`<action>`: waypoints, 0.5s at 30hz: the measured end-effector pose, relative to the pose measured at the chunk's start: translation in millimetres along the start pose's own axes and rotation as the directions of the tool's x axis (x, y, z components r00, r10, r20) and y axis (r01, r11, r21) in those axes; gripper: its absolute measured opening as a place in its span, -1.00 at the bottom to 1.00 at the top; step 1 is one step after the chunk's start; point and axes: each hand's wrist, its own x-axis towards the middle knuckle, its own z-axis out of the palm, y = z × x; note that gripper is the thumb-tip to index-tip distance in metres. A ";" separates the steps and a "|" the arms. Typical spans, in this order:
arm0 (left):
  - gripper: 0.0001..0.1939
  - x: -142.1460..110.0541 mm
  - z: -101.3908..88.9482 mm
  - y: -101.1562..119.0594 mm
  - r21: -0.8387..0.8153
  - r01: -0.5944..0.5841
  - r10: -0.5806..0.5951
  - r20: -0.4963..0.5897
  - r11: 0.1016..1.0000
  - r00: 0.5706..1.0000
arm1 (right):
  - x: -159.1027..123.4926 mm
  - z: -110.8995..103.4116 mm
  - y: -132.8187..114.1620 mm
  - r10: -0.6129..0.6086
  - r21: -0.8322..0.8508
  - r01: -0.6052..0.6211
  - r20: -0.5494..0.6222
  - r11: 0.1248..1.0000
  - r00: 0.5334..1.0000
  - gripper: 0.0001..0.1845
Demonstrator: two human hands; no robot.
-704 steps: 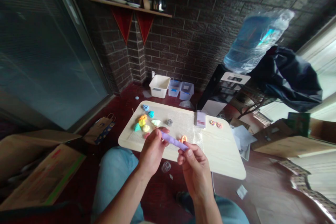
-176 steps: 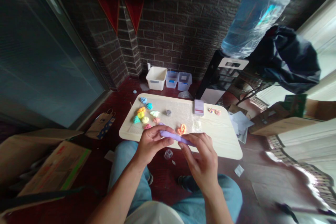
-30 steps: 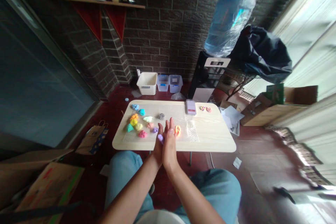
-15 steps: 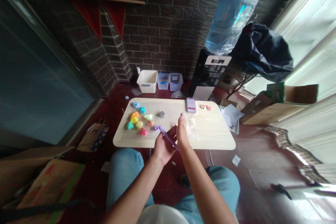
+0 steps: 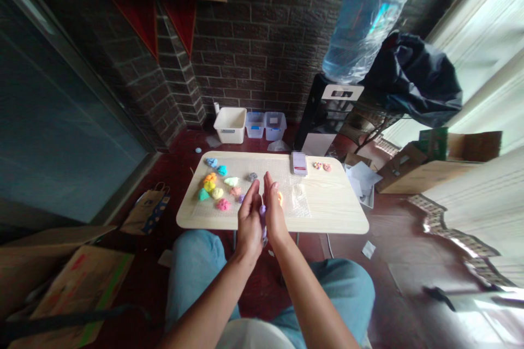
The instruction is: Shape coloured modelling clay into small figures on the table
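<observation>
A strip of purple modelling clay is pressed between my two upright palms above the table's near edge. My left hand lies along its left side and my right hand along its right, fingers straight and pointing forward. Most of the strip is hidden by the palms. Just beyond my left fingers a small purple lump rests on the clear textured sheet. Pink, yellow, green, blue and grey clay lumps lie around it. Something orange shows partly behind my right hand.
On the table, a flat box with a purple-grey face and two small multicoloured pieces lie at the far right. Plastic bins and a water dispenser stand behind. Cardboard boxes are on the right, a paper bag on the left.
My palms have come together over the purple strip, which lay exposed across my left palm before. Both hands are now upright and pointing forward. The view has shifted slightly.
</observation>
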 end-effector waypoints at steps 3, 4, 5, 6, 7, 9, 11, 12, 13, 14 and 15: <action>-0.61 5.1 -0.8 16.2 -0.065 0.014 -0.006 0.131 0.998 0.991 | -17.4 6.5 7.0 0.008 0.049 -0.010 0.036 0.999 0.999 -0.09; -0.54 6.7 -0.7 22.0 -0.098 0.066 -0.047 0.189 0.993 0.981 | -23.7 8.8 9.0 -0.005 0.048 0.003 0.035 0.999 0.999 -0.12; -0.47 7.8 -0.3 27.3 -0.115 0.125 -0.094 0.241 0.985 0.966 | -29.4 10.7 10.0 -0.023 0.032 0.022 0.033 0.999 0.999 -0.15; -0.41 8.0 0.4 31.8 -0.114 0.175 -0.137 0.285 0.978 0.949 | -33.6 12.3 9.5 -0.040 0.005 0.040 0.037 0.999 0.999 -0.17; -0.37 7.0 1.6 35.2 -0.098 0.203 -0.162 0.320 0.974 0.933 | -35.7 13.2 7.0 -0.053 -0.025 0.054 0.042 0.998 0.998 -0.19; -0.36 0.7 4.9 38.7 -0.057 0.188 -0.154 0.373 0.980 0.915 | -32.6 12.6 -4.4 -0.064 -0.052 0.066 0.037 0.996 0.997 -0.19; -0.36 -9.8 9.2 38.9 -0.051 0.166 -0.130 0.420 0.985 0.898 | -22.8 9.6 -21.1 -0.079 -0.019 0.079 -0.011 0.997 0.997 -0.19; -0.35 -14.9 11.3 38.8 -0.061 0.174 -0.130 0.438 0.983 0.889 | -18.0 8.2 -29.2 -0.103 -0.002 0.103 -0.057 0.995 0.993 -0.21; -0.34 -19.0 13.3 39.2 -0.077 0.199 -0.144 0.450 0.977 0.881 | -14.7 7.5 -35.7 -0.143 -0.010 0.143 -0.089 0.990 0.986 -0.23; -0.34 -21.4 15.0 40.3 -0.097 0.226 -0.160 0.448 0.969 0.879 | -13.7 7.6 -40.2 -0.169 -0.017 0.168 -0.090 0.986 0.982 -0.24; -0.34 -21.9 16.4 42.1 -0.122 0.246 -0.171 0.434 0.962 0.885 | -15.0 8.8 -42.4 -0.191 -0.025 0.190 -0.086 0.982 0.978 -0.24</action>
